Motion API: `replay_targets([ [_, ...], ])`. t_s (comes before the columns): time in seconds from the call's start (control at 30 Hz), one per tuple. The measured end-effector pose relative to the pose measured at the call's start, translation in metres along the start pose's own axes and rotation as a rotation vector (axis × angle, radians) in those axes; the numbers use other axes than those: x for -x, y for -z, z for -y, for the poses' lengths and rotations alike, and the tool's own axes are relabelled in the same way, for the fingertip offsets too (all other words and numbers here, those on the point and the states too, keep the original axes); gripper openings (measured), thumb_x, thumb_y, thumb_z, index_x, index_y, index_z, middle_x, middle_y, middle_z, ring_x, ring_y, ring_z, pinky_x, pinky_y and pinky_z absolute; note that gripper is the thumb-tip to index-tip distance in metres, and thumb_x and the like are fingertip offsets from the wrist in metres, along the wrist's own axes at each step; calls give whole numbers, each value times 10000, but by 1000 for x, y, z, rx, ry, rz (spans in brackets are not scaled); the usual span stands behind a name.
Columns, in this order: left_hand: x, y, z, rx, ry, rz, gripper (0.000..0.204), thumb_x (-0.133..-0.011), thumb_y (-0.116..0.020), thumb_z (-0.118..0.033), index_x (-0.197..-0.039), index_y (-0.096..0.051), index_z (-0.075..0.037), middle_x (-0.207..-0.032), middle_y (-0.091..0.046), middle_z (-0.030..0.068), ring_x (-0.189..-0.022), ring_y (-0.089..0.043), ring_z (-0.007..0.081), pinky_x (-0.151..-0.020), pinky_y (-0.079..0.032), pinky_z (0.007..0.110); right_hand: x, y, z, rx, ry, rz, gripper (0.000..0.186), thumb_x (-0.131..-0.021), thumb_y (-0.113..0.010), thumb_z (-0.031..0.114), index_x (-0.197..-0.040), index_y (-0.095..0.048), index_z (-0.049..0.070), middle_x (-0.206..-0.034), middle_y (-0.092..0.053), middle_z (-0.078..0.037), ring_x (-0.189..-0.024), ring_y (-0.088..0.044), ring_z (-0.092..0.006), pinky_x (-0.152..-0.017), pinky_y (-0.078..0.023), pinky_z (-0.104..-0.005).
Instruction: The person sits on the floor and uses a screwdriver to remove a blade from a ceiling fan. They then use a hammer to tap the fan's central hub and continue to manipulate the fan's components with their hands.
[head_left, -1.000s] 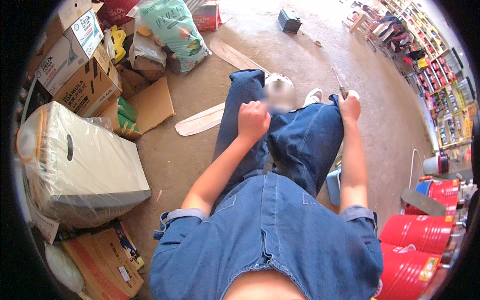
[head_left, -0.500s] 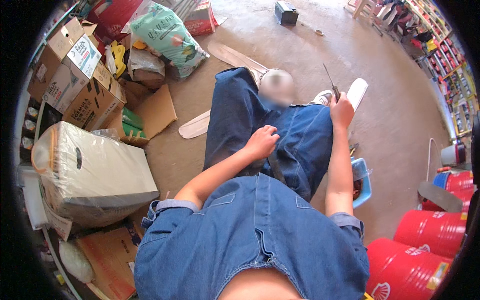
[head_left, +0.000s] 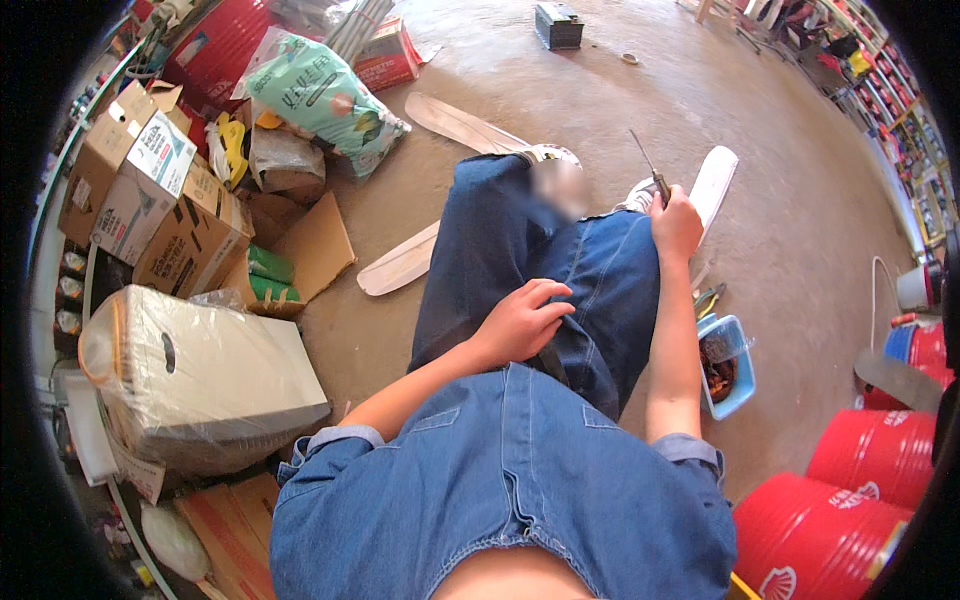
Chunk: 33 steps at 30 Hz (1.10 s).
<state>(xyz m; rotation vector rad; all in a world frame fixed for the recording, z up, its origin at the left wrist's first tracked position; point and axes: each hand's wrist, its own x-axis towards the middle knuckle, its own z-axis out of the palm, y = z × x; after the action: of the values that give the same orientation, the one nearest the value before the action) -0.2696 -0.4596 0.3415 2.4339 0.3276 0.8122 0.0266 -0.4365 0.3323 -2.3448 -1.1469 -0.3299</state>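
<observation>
I sit on the floor with my legs bent around a ceiling fan. Its pale blades show as an upper-left blade (head_left: 465,120), a left blade (head_left: 398,260) and a right blade (head_left: 714,185). Between my feet its round hub (head_left: 556,170) is partly blurred and partly behind my leg. My right hand (head_left: 677,226) grips the dark handle of a screwdriver (head_left: 660,183), its thin shaft pointing up and away, apart from the fan. Over my lap, my left hand (head_left: 522,322) holds nothing, with its fingers loosely apart and slightly bent.
A blue basket (head_left: 744,380) with small parts stands right of my leg, with pliers (head_left: 708,298) beside it. Red drums (head_left: 820,535) stand at lower right. Left are a plastic-wrapped white box (head_left: 225,365), cardboard boxes (head_left: 195,240) and a green bag (head_left: 320,95). A battery (head_left: 558,27) sits ahead.
My left hand has come back slightly toward my body and its fingers have straightened a little. My right hand still holds the screwdriver, slightly lower in view. The view has shifted a little.
</observation>
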Motion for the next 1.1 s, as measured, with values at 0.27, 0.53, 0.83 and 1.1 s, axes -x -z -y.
replay_targets([
  [0.27, -47, 39, -12, -25, -105, -218, 297, -675, -625, 50, -951, -654, -54, -1037, -580, 94, -979, -554, 274, -839, -474, 360, 17, 3, -19, -20, -57, -25, 219, -835, -578, 281, -905, -594, 74, -816, -647, -160, -753, -628, -352, -636, -480, -447],
  [0.53, -52, -3, 133, 303, 458, -524, 214, -771, -526, 4, -930, -662, -42, -924, -631, 108, -844, -603, 209, -733, -480, 304, 29, 10, -26, -8, -102, -33, 230, -840, -593, 277, -946, -614, 73, -812, -651, -151, -741, -627, -351, -643, -475, -441],
  [0.83, 68, -197, 348, 214, 1294, 341, 267, -665, -703, -305, -753, -715, -54, -811, -686, 144, -731, -662, 227, -733, -519, 334, 21, -1, -24, 4, -81, -30, 226, -836, -628, 241, -956, -626, 50, -841, -651, -138, -745, -629, -322, -660, -486, -393],
  [1.1, -35, -264, 349, -144, 1542, -137, 823, -602, -806, -403, -1197, -450, 39, -1188, -515, 214, -1132, -489, 347, -954, -415, 427, 13, 0, -22, -48, -150, 63, 171, -800, -679, 141, -914, -629, 24, -814, -647, -126, -708, -635, -277, -628, -492, -341],
])
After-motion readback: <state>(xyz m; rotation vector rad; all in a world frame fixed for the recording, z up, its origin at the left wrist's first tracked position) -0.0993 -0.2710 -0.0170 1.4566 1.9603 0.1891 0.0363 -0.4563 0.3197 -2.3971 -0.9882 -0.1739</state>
